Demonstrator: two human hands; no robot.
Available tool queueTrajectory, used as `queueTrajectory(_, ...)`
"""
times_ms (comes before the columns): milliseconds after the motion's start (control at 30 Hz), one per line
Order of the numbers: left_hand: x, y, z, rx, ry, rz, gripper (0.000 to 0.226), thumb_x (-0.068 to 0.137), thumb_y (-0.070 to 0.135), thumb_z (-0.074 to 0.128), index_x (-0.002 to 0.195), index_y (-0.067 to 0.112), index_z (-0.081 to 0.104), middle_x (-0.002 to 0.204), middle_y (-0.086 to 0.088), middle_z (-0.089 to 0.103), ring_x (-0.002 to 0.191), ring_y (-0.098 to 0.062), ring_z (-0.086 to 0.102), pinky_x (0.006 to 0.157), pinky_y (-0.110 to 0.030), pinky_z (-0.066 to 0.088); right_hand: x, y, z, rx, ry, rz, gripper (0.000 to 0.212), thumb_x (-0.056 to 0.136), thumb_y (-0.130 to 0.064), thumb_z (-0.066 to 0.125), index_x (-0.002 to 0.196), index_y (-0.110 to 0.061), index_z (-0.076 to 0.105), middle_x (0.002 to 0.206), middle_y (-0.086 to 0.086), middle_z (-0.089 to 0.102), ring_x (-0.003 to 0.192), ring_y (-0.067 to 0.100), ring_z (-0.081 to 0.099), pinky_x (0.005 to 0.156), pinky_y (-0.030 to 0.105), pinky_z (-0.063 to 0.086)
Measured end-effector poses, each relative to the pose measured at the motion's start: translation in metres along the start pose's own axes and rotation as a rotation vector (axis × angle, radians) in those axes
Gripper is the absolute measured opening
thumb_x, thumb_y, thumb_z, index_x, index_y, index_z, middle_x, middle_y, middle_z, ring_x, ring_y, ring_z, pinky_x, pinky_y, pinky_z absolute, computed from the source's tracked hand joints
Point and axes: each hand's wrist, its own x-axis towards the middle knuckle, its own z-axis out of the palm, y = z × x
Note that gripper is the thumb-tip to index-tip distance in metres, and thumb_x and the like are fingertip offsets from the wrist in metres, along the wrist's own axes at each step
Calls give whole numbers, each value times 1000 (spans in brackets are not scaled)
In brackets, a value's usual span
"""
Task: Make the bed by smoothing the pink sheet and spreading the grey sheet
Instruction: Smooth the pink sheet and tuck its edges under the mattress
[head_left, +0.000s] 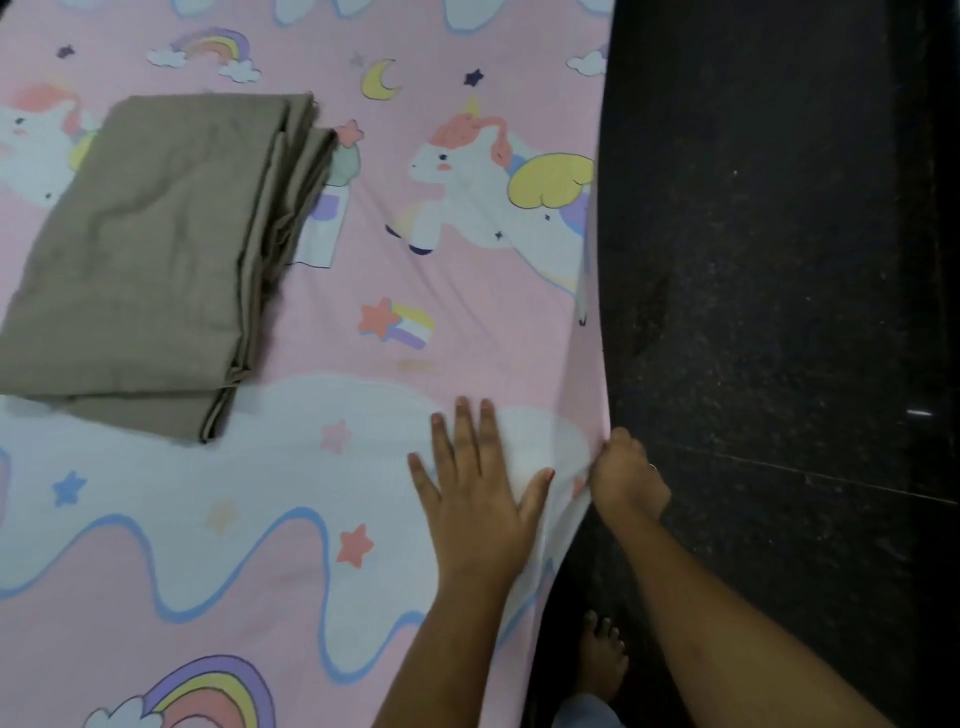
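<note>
Lying folded near the bed's left edge, your grey sheet (140, 260) sits on the soft pink sheet (363, 322); left hand (480, 499) presses it, fingers spread, while right hand (623, 478) pinches its right edge.

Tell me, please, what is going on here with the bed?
A person is smoothing the pink sheet. The left hand presses flat on it near its side edge, while the right hand grips that edge where it hangs over. The grey sheet lies folded on top of the pink one farther in, untouched and not yet spread.
</note>
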Motion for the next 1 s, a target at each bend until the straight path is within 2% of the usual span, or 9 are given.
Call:
queueTrajectory(200,-32,-11,-4,-120,-7,96,62,95,56,19,146,23,33,151,-4,35,138,-28,35,104,-52,32,-1,-23,-20,43,-123,17,26,98,-28,38,115,-16,54,120,13,57,106,31,56,81,38,46)
queueTrajectory(333,-51,-43,1,-301,60,158,53,92,44,38,141,25,40,145,4,44,133,-14,41,108,-37,31,-20,-59,-60,526,407,-52,20,93,-14,47,109,-13,57,124,16,51,114,35,48,92,36,37)
queueTrajectory(433,-66,-73,2,-589,177,58,48,93,33,40,140,25,41,143,11,41,133,-7,36,112,-22,24,-70,-109,-76,647,714,-504,23,85,-8,52,107,-6,59,116,15,56,108,29,48,91,29,30)
queueTrajectory(500,-78,-97,2,-682,269,-149,46,92,27,36,136,22,45,144,14,38,135,-8,34,114,-21,20,-113,-138,-50,585,597,-802,28,83,-10,51,109,-6,61,114,11,60,106,23,48,93,29,33)
queueTrajectory(600,-99,-143,-1,-538,372,-456,53,85,15,38,137,7,47,144,-3,44,136,-24,37,111,-38,24,-184,-154,25,246,316,-1194,41,81,-21,49,119,-15,62,128,6,60,120,21,52,103,37,40)
queueTrajectory(700,-116,-171,-6,-354,300,-520,55,86,23,35,137,4,45,141,-16,47,132,-34,41,103,-51,35,-213,-138,71,-202,176,-1468,46,86,-37,43,128,-28,58,140,-3,52,129,20,49,108,44,28)
queueTrajectory(767,-121,-174,-7,-223,184,-472,54,89,27,30,138,8,46,143,-14,45,131,-33,42,99,-53,38,-188,-134,64,-306,165,-1452,51,86,-46,40,132,-31,55,140,-4,52,129,20,49,106,43,26)
queueTrajectory(867,-115,-170,-9,-197,64,-490,54,89,28,30,138,12,46,145,-13,43,130,-34,43,97,-56,39,-124,-130,19,-411,261,-1240,55,90,-56,32,136,-33,50,142,-4,50,129,23,49,105,43,24)
queueTrajectory(1000,-103,-165,-23,-207,-77,-521,61,83,29,63,139,11,46,145,-14,42,129,-39,44,88,-65,41,-52,-117,-64,-479,287,-772,57,97,-57,17,150,-36,22,158,-4,22,144,25,23,113,51,15)
